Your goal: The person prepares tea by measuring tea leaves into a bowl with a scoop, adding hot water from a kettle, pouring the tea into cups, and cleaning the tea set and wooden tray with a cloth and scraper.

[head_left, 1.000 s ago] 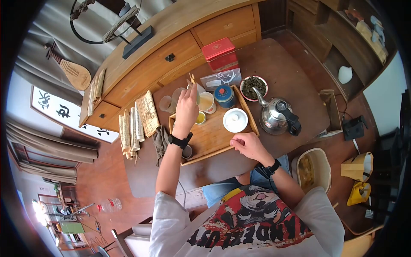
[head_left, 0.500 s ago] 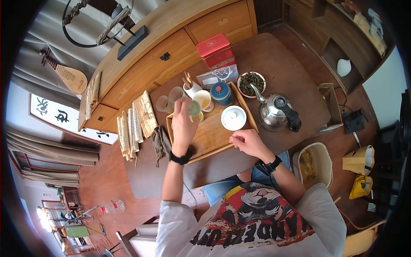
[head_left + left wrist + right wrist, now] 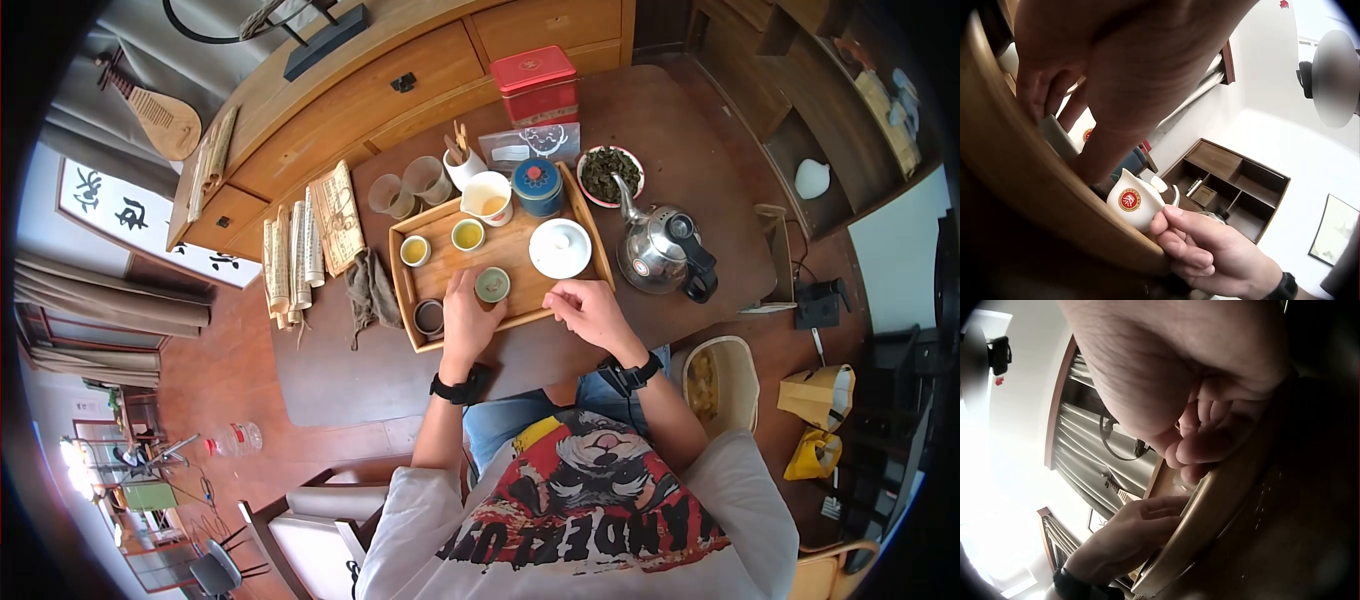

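Note:
My left hand holds a small pale green teacup between thumb and fingers, low at the tray's front edge. In the left wrist view, fingers curl round the cup's rim. Near the front right of the wooden tray, my right hand rests with loosely curled fingers and nothing in them. Just behind it sits a white lidded bowl. Two small cups of yellow tea, one in the middle and one at the left, stand farther back. A dark cup is left of my left hand.
A white pitcher and blue canister line the tray's back. Right of it stand a steel kettle and a bowl of tea leaves. Glass cups, a cloth and bamboo scrolls lie left.
My left hand has brought the green teacup from above the tray's back left down to its front edge. The right hand stays near the front right of the tray.

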A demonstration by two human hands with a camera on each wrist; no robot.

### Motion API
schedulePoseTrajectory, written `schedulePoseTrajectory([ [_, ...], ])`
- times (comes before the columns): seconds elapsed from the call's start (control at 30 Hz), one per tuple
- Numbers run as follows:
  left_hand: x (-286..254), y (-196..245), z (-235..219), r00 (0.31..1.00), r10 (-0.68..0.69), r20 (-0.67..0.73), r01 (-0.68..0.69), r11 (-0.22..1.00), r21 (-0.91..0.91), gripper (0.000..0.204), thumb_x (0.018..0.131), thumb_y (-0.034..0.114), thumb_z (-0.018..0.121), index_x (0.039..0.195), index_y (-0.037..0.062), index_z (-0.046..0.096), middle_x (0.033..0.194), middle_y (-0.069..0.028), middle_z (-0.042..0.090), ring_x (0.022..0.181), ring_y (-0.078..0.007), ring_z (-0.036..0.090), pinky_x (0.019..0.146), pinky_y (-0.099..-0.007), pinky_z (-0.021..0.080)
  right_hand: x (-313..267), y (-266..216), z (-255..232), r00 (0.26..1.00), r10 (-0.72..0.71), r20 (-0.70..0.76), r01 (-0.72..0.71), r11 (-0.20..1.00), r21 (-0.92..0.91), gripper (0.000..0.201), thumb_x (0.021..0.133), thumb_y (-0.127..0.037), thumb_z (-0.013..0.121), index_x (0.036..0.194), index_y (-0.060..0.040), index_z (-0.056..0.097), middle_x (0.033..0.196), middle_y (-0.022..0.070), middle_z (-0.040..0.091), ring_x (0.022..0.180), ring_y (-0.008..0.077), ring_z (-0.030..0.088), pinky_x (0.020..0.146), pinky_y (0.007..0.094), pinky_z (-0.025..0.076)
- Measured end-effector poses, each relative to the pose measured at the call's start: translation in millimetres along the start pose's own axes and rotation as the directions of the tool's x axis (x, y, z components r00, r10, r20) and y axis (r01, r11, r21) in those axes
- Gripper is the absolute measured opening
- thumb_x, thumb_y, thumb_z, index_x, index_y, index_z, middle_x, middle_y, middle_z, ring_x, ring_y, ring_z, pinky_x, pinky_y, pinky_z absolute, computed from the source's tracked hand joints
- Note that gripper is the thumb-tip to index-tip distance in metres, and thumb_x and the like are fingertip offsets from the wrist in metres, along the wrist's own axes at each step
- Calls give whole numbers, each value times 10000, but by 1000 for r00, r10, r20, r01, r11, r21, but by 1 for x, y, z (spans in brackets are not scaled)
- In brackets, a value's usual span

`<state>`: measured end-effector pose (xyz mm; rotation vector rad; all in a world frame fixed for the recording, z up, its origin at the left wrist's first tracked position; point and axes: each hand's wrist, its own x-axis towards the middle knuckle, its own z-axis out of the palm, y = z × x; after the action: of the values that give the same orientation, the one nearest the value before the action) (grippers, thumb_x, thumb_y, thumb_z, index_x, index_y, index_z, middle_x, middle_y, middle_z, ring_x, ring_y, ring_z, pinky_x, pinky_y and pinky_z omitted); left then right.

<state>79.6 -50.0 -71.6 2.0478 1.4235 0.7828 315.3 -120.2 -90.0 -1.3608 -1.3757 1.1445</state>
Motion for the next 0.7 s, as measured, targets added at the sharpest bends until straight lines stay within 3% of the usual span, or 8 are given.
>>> schedulePoseTrajectory([
  [0.1,1,-1,-5,999,41,9,-41,999,20,596,793,89,908,1336,-8,684,1204,-243,711,1131,-457,694,980,-503,576,0,2,1,1000,-3,-24,3,1000,-6,154,1059,-133,736,1004,-4,799,710,10,736,553,56,642,522,244,476],
  [0.27,31,-3,-24,995,-56,-84,62,996,61,786,801,194,955,1456,-59,602,1303,-273,693,1194,-451,697,998,-508,580,0,-6,-2,999,30,19,-29,999,-18,173,1027,-167,810,948,-13,813,659,4,715,546,50,635,516,241,455],
  [0.4,61,-38,-16,993,-1,-122,21,985,169,878,765,194,978,1493,-76,568,1359,-303,700,1254,-467,694,1051,-492,583,0,-3,-2,1000,11,8,-11,999,-37,167,1015,-165,827,934,-20,819,646,4,711,546,49,636,516,240,451],
  [0.63,88,-48,1,999,-22,-48,28,990,138,901,700,167,1009,1460,-77,591,1310,-293,732,1243,-443,706,1067,-480,584,1,-4,-4,998,56,32,-56,998,-1,164,1010,-166,835,933,-22,818,656,-4,713,558,44,637,523,235,461],
  [0.7,91,-51,3,996,-42,-79,58,977,203,812,705,221,1013,1398,-33,675,1321,-246,750,1235,-402,723,1035,-467,591,2,-5,-5,996,77,45,-78,997,14,166,1010,-166,835,931,-22,817,660,-7,714,562,42,638,524,234,463],
])
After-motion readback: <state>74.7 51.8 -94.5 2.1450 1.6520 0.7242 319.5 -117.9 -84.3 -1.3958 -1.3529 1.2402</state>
